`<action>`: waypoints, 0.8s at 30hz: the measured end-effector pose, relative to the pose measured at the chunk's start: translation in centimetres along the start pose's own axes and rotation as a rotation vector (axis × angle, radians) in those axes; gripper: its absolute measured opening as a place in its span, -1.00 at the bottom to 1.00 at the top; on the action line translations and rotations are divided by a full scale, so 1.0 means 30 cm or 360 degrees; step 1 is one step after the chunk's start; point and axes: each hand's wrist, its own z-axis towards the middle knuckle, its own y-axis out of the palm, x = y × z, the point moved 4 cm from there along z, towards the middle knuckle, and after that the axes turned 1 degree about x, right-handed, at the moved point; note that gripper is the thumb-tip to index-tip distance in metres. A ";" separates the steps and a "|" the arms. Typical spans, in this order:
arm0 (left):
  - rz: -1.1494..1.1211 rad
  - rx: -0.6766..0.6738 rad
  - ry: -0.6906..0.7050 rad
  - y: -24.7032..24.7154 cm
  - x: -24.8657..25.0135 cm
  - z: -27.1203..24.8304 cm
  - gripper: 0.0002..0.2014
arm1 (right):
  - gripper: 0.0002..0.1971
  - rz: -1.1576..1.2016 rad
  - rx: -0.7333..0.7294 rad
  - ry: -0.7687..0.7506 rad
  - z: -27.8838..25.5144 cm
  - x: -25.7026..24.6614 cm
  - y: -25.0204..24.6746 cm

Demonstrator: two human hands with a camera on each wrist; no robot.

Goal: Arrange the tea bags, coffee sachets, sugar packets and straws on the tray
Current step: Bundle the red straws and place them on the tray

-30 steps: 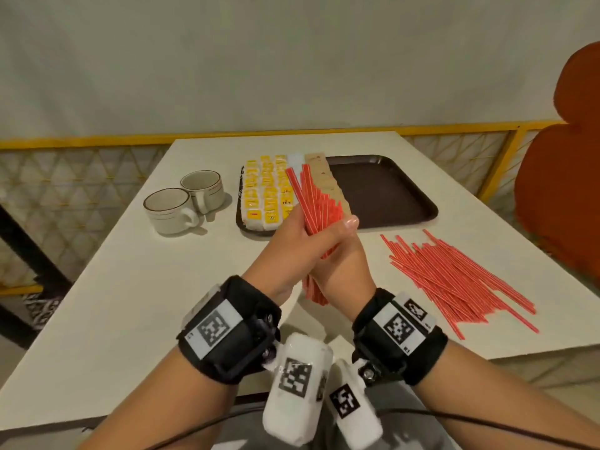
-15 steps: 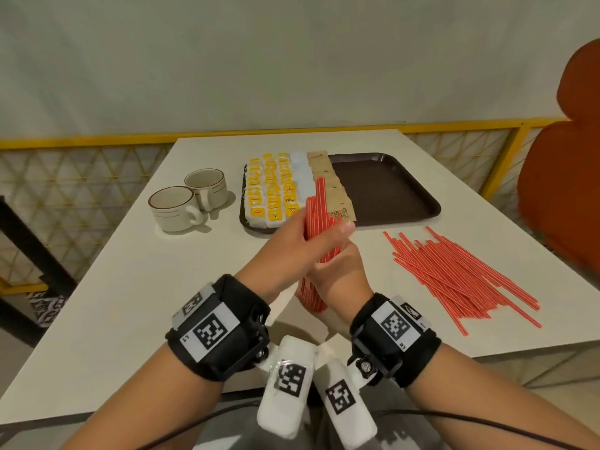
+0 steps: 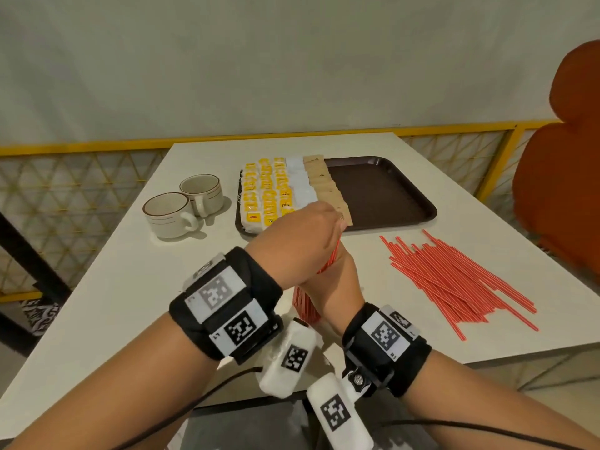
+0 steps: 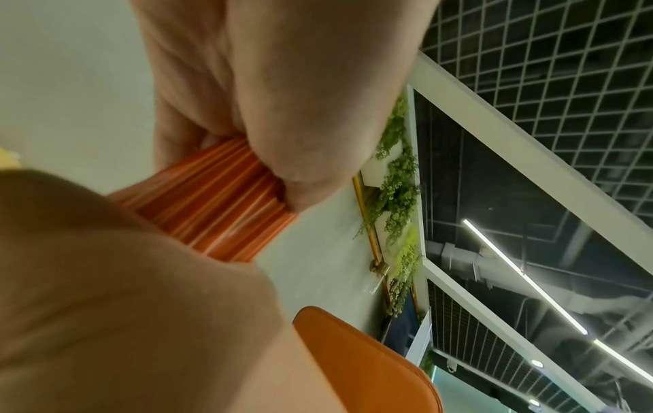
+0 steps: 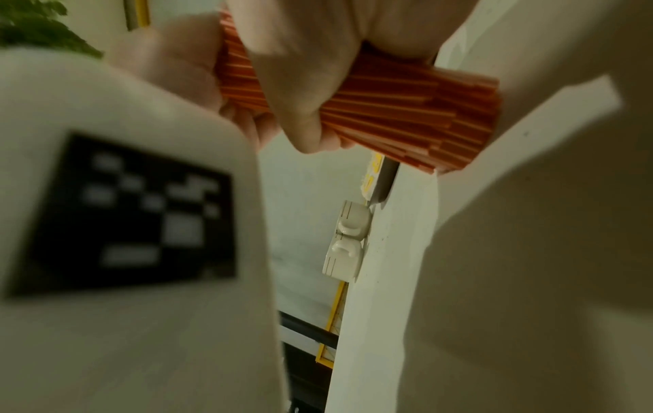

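your left hand (image 3: 302,241) and right hand (image 3: 334,287) both curl round a bundle of red straws (image 3: 306,303), standing upright on the table (image 3: 113,287) just in front of the tray (image 3: 389,196). loose straws (image 3: 454,284) lie to your right.

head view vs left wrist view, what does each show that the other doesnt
Only the head view shows the tray with its rows of tea bags, two cups and the loose straws on the table. Only the left wrist view shows the ceiling grid, wall plants and the left hand's fingers curled round the bundle's top. Both show the left hand gripping the bundle of red straws and the orange chair.
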 end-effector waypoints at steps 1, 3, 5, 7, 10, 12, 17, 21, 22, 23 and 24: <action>-0.0027 -0.0036 0.0019 0.004 -0.003 -0.005 -0.61 | -0.80 -0.0089 -0.0041 0.0027 0.000 0.001 0.004; -0.0174 -0.0113 -0.0006 -0.011 -0.012 -0.015 -0.56 | -0.80 -0.0100 -0.0059 0.0052 -0.007 0.003 0.005; -0.0352 -0.0144 -0.0120 -0.046 -0.029 -0.017 -0.46 | -0.72 0.0204 0.0006 -0.0003 -0.018 -0.006 -0.006; -0.0508 -0.0006 -0.0194 -0.084 -0.035 -0.018 -0.55 | -0.64 0.0345 -0.0014 -0.0050 -0.024 -0.025 -0.018; -0.0283 0.0003 -0.0134 -0.061 -0.019 -0.014 -0.47 | -0.70 0.0056 -0.0110 0.0000 -0.007 -0.028 -0.001; -0.0040 -0.0073 -0.0130 -0.009 -0.020 -0.020 -0.50 | -0.73 -0.0274 -0.0289 0.0103 0.008 -0.004 0.037; 0.0037 -0.0118 -0.0144 0.005 -0.049 0.016 -0.50 | -0.91 -0.0436 -0.0245 0.0180 0.011 -0.004 0.023; 0.0007 -0.0083 -0.0115 -0.002 -0.043 0.046 -0.49 | -0.91 -0.0169 -0.0104 0.0186 -0.001 -0.019 0.004; 0.0021 -0.0123 -0.0113 0.007 -0.043 0.053 -0.50 | -0.90 -0.0165 -0.0121 0.0219 -0.010 -0.019 0.010; 0.0047 -0.0178 -0.0113 0.017 -0.042 0.054 -0.50 | -0.85 -0.0139 -0.0133 0.0255 -0.019 -0.019 0.013; 0.0065 -0.0222 -0.0112 0.021 -0.043 0.056 -0.50 | -0.81 -0.0105 -0.0137 0.0277 -0.023 -0.016 0.011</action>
